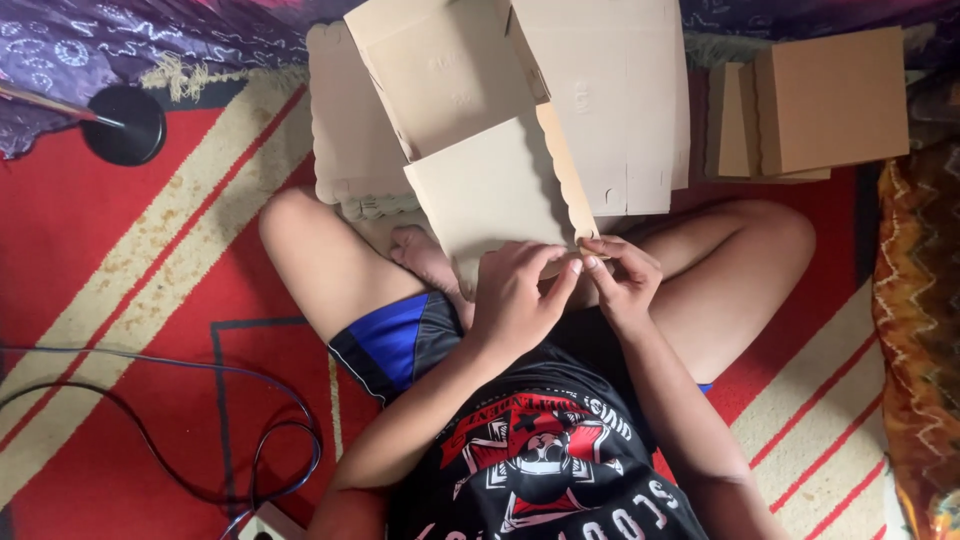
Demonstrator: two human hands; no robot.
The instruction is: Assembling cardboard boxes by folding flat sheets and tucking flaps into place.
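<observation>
I sit cross-legged on a red and cream striped rug [120,260]. A flat tan cardboard box blank [480,120] rests across my lap and leans away from me, its flaps partly folded up. My left hand [515,295] grips the near edge of its front panel. My right hand [622,275] pinches the same panel's near right corner, thumb and fingers closed on a small tab. The two hands touch each other at the fingertips.
A stack of flat scallop-edged cardboard sheets [345,130] lies behind the blank on the left. Folded tan boxes [820,100] stand at the back right. A black round stand base [125,125] sits far left, a dark cable [200,440] loops near left, and patterned fabric [915,330] edges the right.
</observation>
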